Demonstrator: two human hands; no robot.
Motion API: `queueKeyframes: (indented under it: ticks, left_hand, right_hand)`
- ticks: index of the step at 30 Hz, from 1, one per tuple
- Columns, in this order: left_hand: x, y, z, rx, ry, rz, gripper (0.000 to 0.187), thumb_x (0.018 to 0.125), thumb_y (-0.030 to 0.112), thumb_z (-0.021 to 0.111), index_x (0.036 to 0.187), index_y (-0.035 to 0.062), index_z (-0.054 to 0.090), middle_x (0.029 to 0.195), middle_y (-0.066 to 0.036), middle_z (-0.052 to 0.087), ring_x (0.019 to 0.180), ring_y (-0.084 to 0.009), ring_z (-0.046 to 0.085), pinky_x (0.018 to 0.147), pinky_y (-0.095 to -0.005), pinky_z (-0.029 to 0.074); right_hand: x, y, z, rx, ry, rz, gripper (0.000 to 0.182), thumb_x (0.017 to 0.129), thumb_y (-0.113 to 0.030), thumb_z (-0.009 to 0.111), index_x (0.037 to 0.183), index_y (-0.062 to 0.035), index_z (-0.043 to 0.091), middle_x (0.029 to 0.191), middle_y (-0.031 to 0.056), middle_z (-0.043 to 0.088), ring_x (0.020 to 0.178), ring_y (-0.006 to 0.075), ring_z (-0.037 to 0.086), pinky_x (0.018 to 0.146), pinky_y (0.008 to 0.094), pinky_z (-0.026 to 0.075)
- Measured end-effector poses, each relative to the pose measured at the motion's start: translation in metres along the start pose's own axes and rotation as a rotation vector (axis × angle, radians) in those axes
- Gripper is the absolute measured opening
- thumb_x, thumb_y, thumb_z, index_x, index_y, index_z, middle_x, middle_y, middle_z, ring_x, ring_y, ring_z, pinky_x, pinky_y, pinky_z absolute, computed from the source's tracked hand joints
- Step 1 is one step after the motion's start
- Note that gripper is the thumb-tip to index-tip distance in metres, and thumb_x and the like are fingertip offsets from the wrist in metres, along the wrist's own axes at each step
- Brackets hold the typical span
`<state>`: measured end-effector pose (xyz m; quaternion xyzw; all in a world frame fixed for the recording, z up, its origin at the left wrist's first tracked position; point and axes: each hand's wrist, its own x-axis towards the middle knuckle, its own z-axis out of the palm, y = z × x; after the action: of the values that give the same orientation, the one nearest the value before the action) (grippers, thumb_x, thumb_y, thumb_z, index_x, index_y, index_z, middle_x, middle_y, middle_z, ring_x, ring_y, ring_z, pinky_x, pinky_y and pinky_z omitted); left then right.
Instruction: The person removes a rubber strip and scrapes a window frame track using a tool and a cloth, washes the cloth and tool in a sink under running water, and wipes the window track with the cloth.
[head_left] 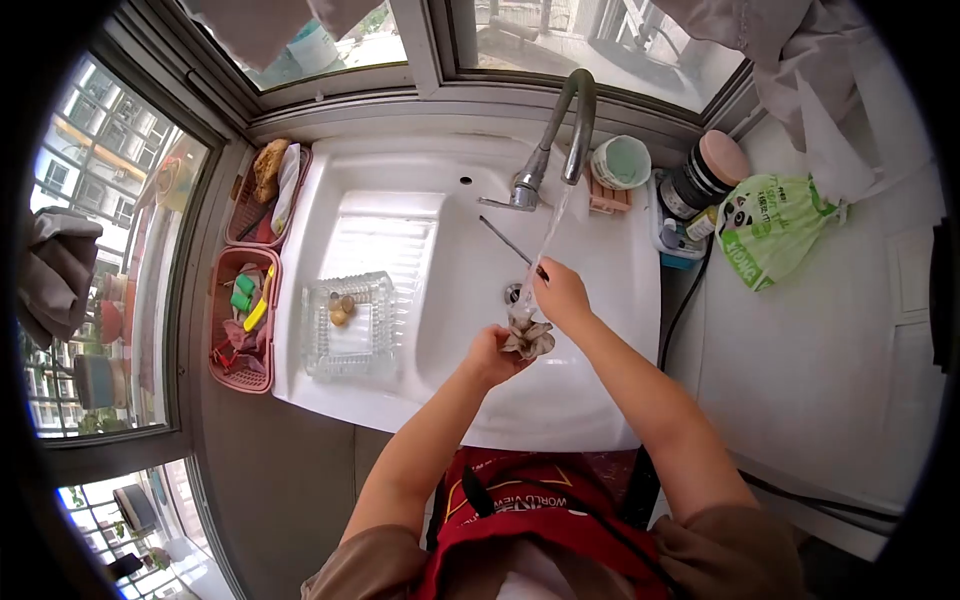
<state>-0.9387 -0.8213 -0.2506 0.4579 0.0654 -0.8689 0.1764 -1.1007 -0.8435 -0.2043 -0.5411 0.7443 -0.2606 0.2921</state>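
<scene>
Over the sink basin, my left hand [490,358] is closed on a grey-brown, petal-like cluster [530,341]; its exact kind I cannot make out. Water [553,228] runs from the tap [578,125] down onto it. Just above and to the right, my right hand [562,292] grips a thin, dark, stick-like tool [505,239], whose far end points up and left over the basin. Beside the drain [513,293], both hands are close together. On the sink's left side, a clear ribbed glass dish [378,345] holds a few small tan rounded pieces [341,309].
Two pink baskets [216,318] with assorted items stand left of the white sink [470,400]. Behind the tap sits a pale green cup [621,163]. Dark jars [690,185] and a green-and-white plastic bag [770,225] are at the right. Windows surround the sink.
</scene>
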Motion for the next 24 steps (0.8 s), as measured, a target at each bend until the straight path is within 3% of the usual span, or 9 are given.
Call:
queueKeyframes:
  ticks: [3, 5, 6, 10, 12, 17, 19, 23, 24]
  left_hand:
    - [0.007, 0.006, 0.004, 0.063, 0.014, -0.022, 0.044, 0.092, 0.022, 0.031, 0.126, 0.0033, 0.052, 0.126, -0.013, 0.057, 0.114, -0.0287, 0.057, 0.096, -0.0444, 0.046]
    - [0.01, 0.013, -0.004, 0.118, -0.08, -0.015, 0.038, 0.097, 0.023, 0.034, 0.122, 0.0046, 0.054, 0.121, -0.011, 0.059, 0.112, -0.0257, 0.058, 0.094, -0.0395, 0.048]
    - [0.011, 0.013, -0.012, 0.129, -0.065, -0.024, 0.038, 0.097, 0.023, 0.034, 0.122, 0.0046, 0.054, 0.121, -0.011, 0.059, 0.112, -0.0257, 0.058, 0.094, -0.0395, 0.048]
    - [0.022, 0.024, -0.049, 0.586, 0.119, -0.044, 0.023, 0.096, 0.019, 0.053, 0.115, 0.0068, 0.057, 0.11, -0.008, 0.061, 0.104, -0.0213, 0.061, 0.086, -0.036, 0.053]
    - [0.021, 0.027, -0.058, 0.8, 0.354, 0.024, 0.024, 0.096, 0.018, 0.051, 0.116, 0.0052, 0.055, 0.109, -0.009, 0.062, 0.098, -0.023, 0.063, 0.081, -0.039, 0.057]
    - [0.044, 0.03, -0.087, 0.63, 0.358, 0.135, 0.029, 0.097, 0.021, 0.051, 0.12, 0.0042, 0.051, 0.109, -0.012, 0.061, 0.102, -0.0264, 0.063, 0.086, -0.0458, 0.055]
    - [0.022, 0.029, -0.051, 0.605, 0.707, 0.162, 0.039, 0.096, 0.03, 0.053, 0.126, 0.0053, 0.049, 0.109, -0.015, 0.062, 0.101, -0.0312, 0.062, 0.09, -0.0531, 0.05]
    - [0.019, 0.027, -0.038, 0.268, 0.515, -0.069, 0.044, 0.098, 0.04, 0.047, 0.125, 0.0051, 0.05, 0.11, -0.013, 0.06, 0.108, -0.0326, 0.06, 0.092, -0.0507, 0.05]
    - [0.03, 0.026, -0.047, 0.204, 0.335, -0.112, 0.043, 0.097, 0.043, 0.048, 0.12, 0.0061, 0.053, 0.105, -0.013, 0.062, 0.103, -0.0304, 0.062, 0.089, -0.0482, 0.052]
  right_hand:
    - [-0.034, 0.05, 0.028, 0.088, -0.119, 0.312, 0.02, 0.09, -0.021, 0.06, 0.097, -0.0019, 0.062, 0.091, 0.0153, 0.065, 0.084, 0.0267, 0.066, 0.069, 0.0385, 0.053]
    - [-0.048, 0.057, 0.054, 1.08, -0.16, 0.776, 0.025, 0.092, -0.023, 0.061, 0.103, -0.001, 0.06, 0.094, 0.0094, 0.065, 0.083, 0.0217, 0.066, 0.069, 0.0358, 0.055]
    - [-0.052, 0.056, 0.065, 1.202, -0.172, 0.854, 0.026, 0.092, -0.023, 0.062, 0.106, -0.0014, 0.059, 0.098, 0.008, 0.064, 0.085, 0.0208, 0.065, 0.071, 0.0343, 0.056]
    - [-0.067, 0.056, 0.108, 1.266, -0.194, 0.875, 0.023, 0.083, -0.012, 0.07, 0.102, -0.0066, 0.058, 0.094, 0.0062, 0.063, 0.083, 0.0183, 0.064, 0.07, 0.0339, 0.054]
    - [-0.071, 0.057, 0.117, 1.306, 0.072, 0.98, 0.021, 0.083, -0.007, 0.069, 0.1, -0.0062, 0.057, 0.094, 0.0071, 0.061, 0.085, 0.0199, 0.063, 0.073, 0.0364, 0.053]
    - [-0.072, 0.04, 0.108, 1.705, 0.059, 1.158, 0.009, 0.088, -0.004, 0.058, 0.095, -0.0096, 0.056, 0.094, 0.0057, 0.06, 0.087, 0.0215, 0.062, 0.074, 0.0412, 0.054]
    - [-0.068, 0.033, 0.115, 1.785, 0.035, 1.064, 0.01, 0.088, -0.004, 0.059, 0.093, -0.0129, 0.056, 0.091, 0.0036, 0.06, 0.087, 0.0192, 0.062, 0.074, 0.0407, 0.053]
    - [-0.066, 0.009, 0.111, 1.73, 0.118, 1.029, 0.009, 0.09, -0.008, 0.058, 0.091, -0.0162, 0.057, 0.089, 0.0023, 0.061, 0.082, 0.0195, 0.062, 0.073, 0.0375, 0.053]
    - [-0.066, 0.01, 0.113, 1.73, 0.121, 1.028, 0.009, 0.09, -0.008, 0.058, 0.091, -0.0162, 0.057, 0.089, 0.0023, 0.061, 0.082, 0.0195, 0.062, 0.073, 0.0375, 0.053]
